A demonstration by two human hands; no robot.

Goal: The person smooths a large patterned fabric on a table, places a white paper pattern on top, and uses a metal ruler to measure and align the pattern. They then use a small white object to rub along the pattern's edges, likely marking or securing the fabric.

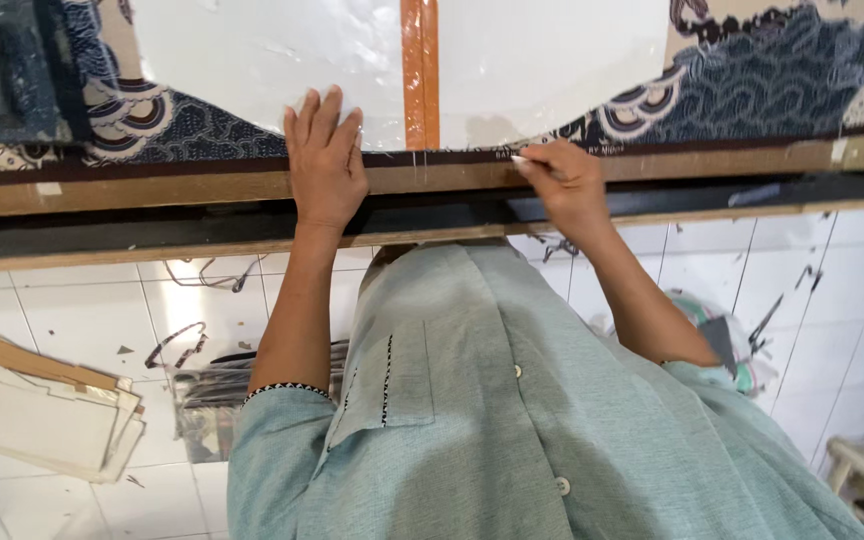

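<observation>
My left hand (325,160) lies flat, fingers spread, on the white pattern sheet (252,60) over patterned cloth (772,80). My right hand (570,185) pinches what looks like chalk (522,160) at the cloth's edge, which runs left-right along the tabletop (152,190).

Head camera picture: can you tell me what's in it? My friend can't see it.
A person leans over a wooden table edge, left hand flat on a white paper pattern laid over blue patterned cloth. The right hand pinches a small white marking piece at the cloth's edge. Paper sheets lie on the tiled floor.
</observation>
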